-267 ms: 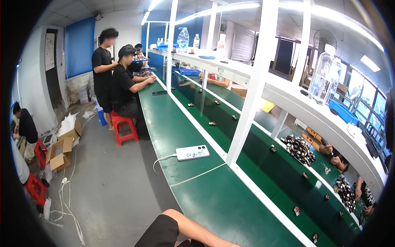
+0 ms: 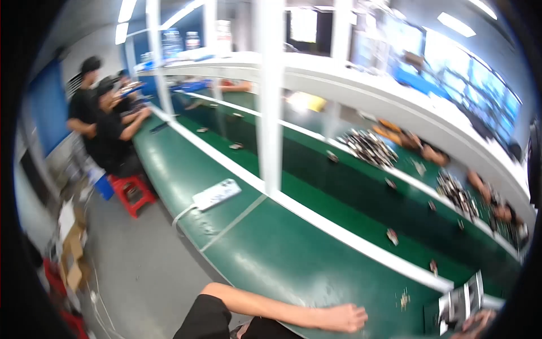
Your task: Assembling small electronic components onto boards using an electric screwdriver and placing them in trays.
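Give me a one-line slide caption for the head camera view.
Left hand rests closed on the green workbench near small metal parts; right hand touches a dark tray.

This is a factory assembly hall, set up as a production line. A long green workbench (image 2: pixel 282 254) runs from near right to far left, split lengthwise by a white rail (image 2: pixel 316 217) and white uprights (image 2: pixel 270 96). Beyond the rail, a green conveyor belt (image 2: pixel 361 198) carries small parts and heaps of small dark components (image 2: pixel 370 148). A white shelf (image 2: pixel 361 85) spans above it. At the far left, workers in black (image 2: pixel 110 133) sit at the bench on a red stool (image 2: pixel 132 192), with cardboard boxes (image 2: pixel 70 248) on the grey floor. Strip lights (image 2: pixel 125 17) line the ceiling.
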The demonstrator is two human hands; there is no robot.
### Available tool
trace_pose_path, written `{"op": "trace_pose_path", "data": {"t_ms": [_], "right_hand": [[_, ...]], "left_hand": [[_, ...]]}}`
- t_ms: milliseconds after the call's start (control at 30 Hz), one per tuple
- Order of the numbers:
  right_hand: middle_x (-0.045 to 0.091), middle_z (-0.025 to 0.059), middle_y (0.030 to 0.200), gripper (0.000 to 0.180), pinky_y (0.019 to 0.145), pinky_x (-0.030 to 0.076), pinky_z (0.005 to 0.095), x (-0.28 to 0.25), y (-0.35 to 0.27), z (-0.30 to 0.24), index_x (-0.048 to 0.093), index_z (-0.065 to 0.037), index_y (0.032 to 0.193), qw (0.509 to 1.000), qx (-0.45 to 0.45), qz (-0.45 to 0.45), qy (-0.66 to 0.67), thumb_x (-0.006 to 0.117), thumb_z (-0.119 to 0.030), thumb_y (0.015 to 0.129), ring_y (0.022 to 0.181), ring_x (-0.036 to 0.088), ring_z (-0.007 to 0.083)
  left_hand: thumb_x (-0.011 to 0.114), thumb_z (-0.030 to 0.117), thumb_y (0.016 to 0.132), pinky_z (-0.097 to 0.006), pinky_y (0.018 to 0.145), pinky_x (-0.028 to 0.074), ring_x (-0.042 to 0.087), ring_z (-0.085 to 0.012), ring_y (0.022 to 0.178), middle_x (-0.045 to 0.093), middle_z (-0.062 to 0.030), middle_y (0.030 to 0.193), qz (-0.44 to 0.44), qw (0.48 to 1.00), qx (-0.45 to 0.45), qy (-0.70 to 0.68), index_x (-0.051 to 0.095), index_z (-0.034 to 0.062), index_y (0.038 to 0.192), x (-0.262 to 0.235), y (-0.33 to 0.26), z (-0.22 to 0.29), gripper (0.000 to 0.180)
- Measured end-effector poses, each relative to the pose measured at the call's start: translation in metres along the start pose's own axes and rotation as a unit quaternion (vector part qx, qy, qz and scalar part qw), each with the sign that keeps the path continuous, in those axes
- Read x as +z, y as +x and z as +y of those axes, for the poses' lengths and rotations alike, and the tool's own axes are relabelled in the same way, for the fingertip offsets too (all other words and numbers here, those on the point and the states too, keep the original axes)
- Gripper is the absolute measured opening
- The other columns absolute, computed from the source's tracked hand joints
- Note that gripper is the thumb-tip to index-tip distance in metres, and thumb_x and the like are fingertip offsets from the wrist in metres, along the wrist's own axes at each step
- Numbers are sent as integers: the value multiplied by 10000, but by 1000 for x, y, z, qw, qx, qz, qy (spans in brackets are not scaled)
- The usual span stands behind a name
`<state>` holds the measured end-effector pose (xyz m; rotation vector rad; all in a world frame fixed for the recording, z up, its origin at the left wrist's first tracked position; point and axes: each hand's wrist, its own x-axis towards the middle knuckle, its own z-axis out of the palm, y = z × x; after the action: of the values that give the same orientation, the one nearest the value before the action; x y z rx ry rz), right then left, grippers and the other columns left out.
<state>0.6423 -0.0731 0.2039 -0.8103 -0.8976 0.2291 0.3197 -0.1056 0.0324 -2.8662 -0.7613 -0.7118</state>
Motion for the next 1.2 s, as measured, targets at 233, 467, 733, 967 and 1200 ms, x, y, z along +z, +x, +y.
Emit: {"op": "trace_pose_path", "data": {"t_ms": [233,467,733,967,1200], "right_hand": [[573,131,699,147,391,381,277,40,30,30,510,-24,1022,991,-19,-52,125,628,-24,932,405,468,161],[602,87,637,187,411,394,264,4,41,31,558,-10,777,996,-3,-50,72,656,-54,930,408,489,117],[590,100,651,150,410,382,267,21,31,58,555,-14,883,995,51,-81,0,678,-89,924,406,468,117],[575,32,589,239,402,363,252,26,40,71,606,-2,731,992,100,-79,10,701,-119,916,405,488,95],[589,10,638,159,395,365,242,25,28,49,621,-14,876,981,168,-92,13,720,-133,913,432,490,68]], "left_hand": [[673,92,767,-303,677,536,684,-238,948,677,-94,989,-5,995,4,100,701,12,1052,-36,0,-20,298],[675,27,769,-317,697,521,699,-265,958,696,-114,1007,-7,998,23,58,705,-13,1073,-27,20,-4,308],[682,30,757,-347,726,520,677,-272,1012,692,-108,1040,-51,998,-41,9,706,-19,1084,-41,18,3,332],[680,43,747,-368,745,535,678,-281,1020,692,-104,1039,-48,997,-58,3,697,-13,1089,-35,25,-4,348],[682,17,747,-338,696,504,688,-258,935,693,-100,995,-5,999,-10,35,723,0,1035,-37,30,-4,292]]}}
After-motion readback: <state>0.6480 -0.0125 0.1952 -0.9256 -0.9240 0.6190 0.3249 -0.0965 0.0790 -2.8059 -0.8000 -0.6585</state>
